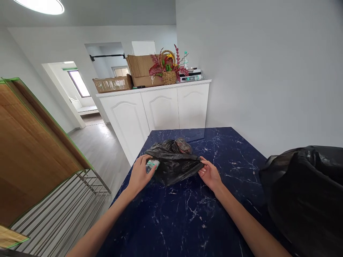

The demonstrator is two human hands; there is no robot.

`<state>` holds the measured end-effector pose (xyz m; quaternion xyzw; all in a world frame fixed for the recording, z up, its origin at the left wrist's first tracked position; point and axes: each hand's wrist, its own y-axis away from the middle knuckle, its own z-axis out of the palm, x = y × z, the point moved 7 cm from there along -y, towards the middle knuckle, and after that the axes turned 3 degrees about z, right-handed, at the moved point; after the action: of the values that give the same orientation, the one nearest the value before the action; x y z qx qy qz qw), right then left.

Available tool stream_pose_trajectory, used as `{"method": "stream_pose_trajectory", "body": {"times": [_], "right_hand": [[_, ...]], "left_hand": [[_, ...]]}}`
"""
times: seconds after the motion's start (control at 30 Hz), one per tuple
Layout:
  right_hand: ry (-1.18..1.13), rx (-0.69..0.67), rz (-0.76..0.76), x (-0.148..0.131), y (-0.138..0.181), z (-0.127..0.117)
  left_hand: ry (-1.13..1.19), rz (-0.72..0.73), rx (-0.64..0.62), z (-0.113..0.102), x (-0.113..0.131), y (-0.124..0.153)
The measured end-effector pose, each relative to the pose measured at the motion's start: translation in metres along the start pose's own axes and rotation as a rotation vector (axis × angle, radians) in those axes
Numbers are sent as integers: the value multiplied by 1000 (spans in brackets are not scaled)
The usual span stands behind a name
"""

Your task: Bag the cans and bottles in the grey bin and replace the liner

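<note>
Small bag [174, 162] lies on countertop [187, 221], centre. Left hand [139, 175], with container [152, 165], touches it at 9 o'clock; right hand [210, 175] at 3. Larger bag [308, 192] at 4 o'clock. Cabinet [160, 107] at 12, behind, bearing flower basket [168, 73].

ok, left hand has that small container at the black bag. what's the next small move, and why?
Probably slide the green-and-white container further into the black bag. The left hand grips it right at the bag's left edge, only partly covered by plastic, and the right hand pinches the opposite edge, so the bag lies braced on the table.
</note>
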<state>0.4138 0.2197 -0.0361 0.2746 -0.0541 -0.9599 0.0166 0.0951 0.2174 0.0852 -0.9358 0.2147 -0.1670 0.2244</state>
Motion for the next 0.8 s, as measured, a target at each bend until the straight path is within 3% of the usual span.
{"method": "stream_pose_trajectory", "body": {"times": [0.2,0.3,0.47,0.63,0.8], "right_hand": [[8,23,12,0,-1,-3],[5,27,14,0,-1,-3],[9,30,20,1,0,-4],[20,33,19,3,-1,-6],[28,29,11,5,-2,-6]], "left_hand": [[-154,-170,-154,26,-31,27],[-172,-169,-216,19,-34,42],[-210,-219,-344,-28,-41,58],[-255,-118,-358,-91,-43,50],[-294,-135,-453,-118,-48,35]]}}
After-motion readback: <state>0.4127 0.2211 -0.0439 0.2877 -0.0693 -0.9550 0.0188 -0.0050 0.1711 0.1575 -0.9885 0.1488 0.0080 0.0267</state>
